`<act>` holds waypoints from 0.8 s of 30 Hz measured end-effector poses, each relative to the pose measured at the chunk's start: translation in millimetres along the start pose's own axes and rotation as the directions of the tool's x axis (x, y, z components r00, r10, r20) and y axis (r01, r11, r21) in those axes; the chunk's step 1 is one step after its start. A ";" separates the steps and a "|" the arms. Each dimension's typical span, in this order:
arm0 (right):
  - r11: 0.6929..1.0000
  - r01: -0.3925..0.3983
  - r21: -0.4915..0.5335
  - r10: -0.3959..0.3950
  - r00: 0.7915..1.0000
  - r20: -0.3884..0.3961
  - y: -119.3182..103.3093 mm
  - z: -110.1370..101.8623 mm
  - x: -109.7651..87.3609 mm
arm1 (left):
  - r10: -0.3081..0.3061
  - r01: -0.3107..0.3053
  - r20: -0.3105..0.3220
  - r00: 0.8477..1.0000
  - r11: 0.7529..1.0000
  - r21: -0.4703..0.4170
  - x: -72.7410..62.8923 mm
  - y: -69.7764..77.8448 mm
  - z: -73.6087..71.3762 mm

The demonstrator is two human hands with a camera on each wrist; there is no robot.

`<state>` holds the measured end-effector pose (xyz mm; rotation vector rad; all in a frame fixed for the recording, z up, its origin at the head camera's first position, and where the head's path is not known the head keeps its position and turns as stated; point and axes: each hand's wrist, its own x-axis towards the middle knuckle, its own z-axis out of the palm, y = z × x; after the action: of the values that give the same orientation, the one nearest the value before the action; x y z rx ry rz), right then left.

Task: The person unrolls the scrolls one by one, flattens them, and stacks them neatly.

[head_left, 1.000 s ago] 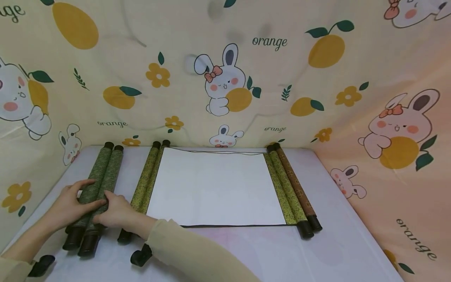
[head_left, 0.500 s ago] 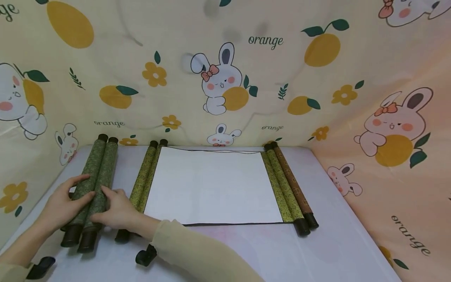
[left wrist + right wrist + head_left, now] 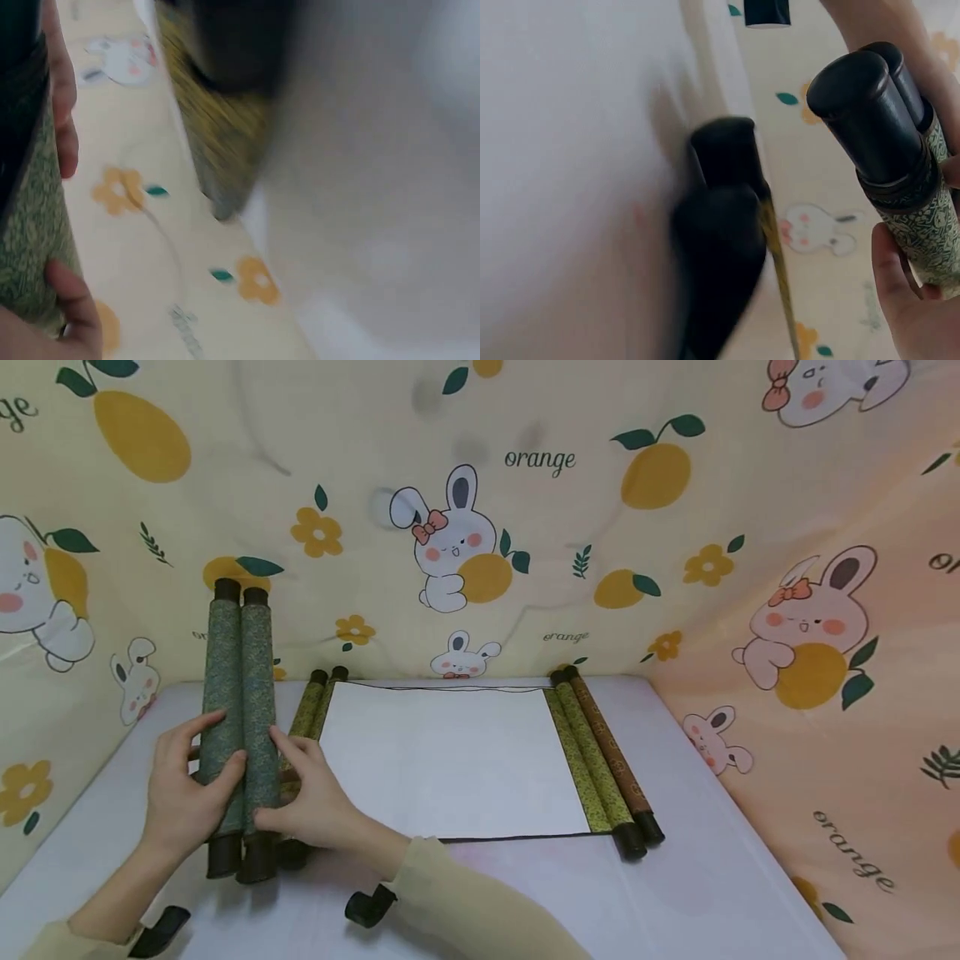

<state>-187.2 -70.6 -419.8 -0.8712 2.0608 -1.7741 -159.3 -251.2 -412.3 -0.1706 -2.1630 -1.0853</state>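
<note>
A green patterned scroll (image 3: 222,668), its two rolls side by side with dark end knobs, is held up steeply at the left of the head view. My left hand (image 3: 183,781) grips the left roll from its outer side. Around the right roll curl the fingers and thumb of my right hand (image 3: 318,793). The right wrist view shows the scroll's dark lower knobs (image 3: 885,112) close up. Beside my right hand, partly hidden by it, lies the left edge of an unrolled scroll (image 3: 450,760) with blank white paper and yellow-green ends.
A brown rolled scroll (image 3: 611,739) lies along the right side of the unrolled one. All rest on a pale table (image 3: 720,860), backed by a cloth (image 3: 570,527) printed with rabbits and oranges. Black pieces (image 3: 370,906) are at both wrists.
Both hands have lifted the green scroll off the table and moved it right. Its far end has risen and now overlaps the backdrop. The head view has shifted slightly.
</note>
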 end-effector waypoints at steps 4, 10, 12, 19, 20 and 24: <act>0.996 0.093 -0.002 -0.093 0.996 -0.018 -0.7 -21.9 -15.8 | 0.055 -0.057 -0.039 0.998 0.996 -0.071 -1.7 20.8 20.8; 0.983 0.184 0.006 -0.183 0.977 -0.107 -2.5 -56.3 -41.7 | 0.119 -0.127 -0.056 0.991 0.975 -0.181 -3.9 46.8 60.0; 0.979 0.202 -0.005 -0.201 0.969 -0.144 -2.9 -69.1 -51.4 | 0.130 -0.140 -0.058 0.990 0.965 -0.221 -6.3 55.8 75.1; 0.968 0.244 -0.051 -0.250 0.940 -0.232 -3.5 -115.2 -80.7 | 0.158 -0.173 -0.073 0.985 0.926 -0.335 -9.6 83.5 123.3; 0.968 0.246 -0.052 -0.251 0.937 -0.242 -3.2 -121.0 -85.3 | 0.166 -0.182 -0.074 0.983 0.922 -0.341 -10.2 86.7 129.5; 0.968 0.242 -0.066 -0.251 0.927 -0.279 -0.5 -141.8 -101.9 | 0.213 -0.226 -0.075 0.974 0.899 -0.376 -13.7 95.7 153.2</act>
<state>-189.5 103.5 -407.6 -0.9690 2.2412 -2.1159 -191.6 -73.1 -420.4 -0.5587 -1.8277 -1.3546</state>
